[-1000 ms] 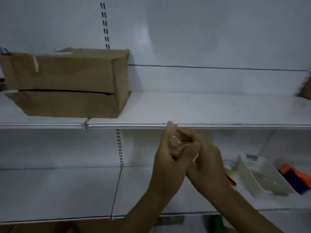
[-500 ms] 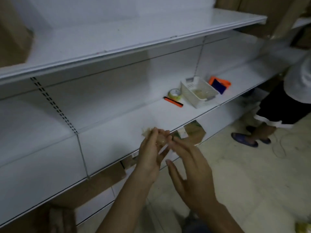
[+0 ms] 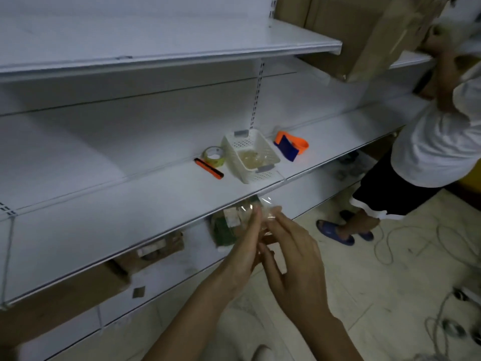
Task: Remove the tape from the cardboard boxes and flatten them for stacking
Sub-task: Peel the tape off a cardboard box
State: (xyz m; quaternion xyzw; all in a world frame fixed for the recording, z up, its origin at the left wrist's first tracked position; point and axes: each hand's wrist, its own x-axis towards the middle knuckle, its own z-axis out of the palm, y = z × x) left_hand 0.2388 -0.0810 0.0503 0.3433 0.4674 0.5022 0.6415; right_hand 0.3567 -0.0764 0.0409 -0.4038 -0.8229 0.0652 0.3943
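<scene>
Tape (image 3: 266, 211), a crumpled clear wad, sits between the two hands just in front of the middle shelf's (image 3: 130, 204) front edge. The left hand (image 3: 243, 247) holds it at its fingertips, and the right hand (image 3: 295, 261) meets it there with straight fingers touching the wad, so the hands are together. Blur hides how the left thumb lies.

On the shelf, towards its right end, stands a white basket (image 3: 263, 175) with more clear scraps (image 3: 251, 158) in it. A roll (image 3: 214, 155) lies just left of the basket, with an orange cutter (image 3: 209, 168) against it. An orange and blue tool (image 3: 290, 146) lies right of the basket.

At the far right a person (image 3: 437, 152) in a white shirt and black shorts stands on the floor (image 3: 364, 282), one arm up at a tall cardboard box (image 3: 385, 37) on the top shelf. Cables (image 3: 390, 246) trail over the floor.
</scene>
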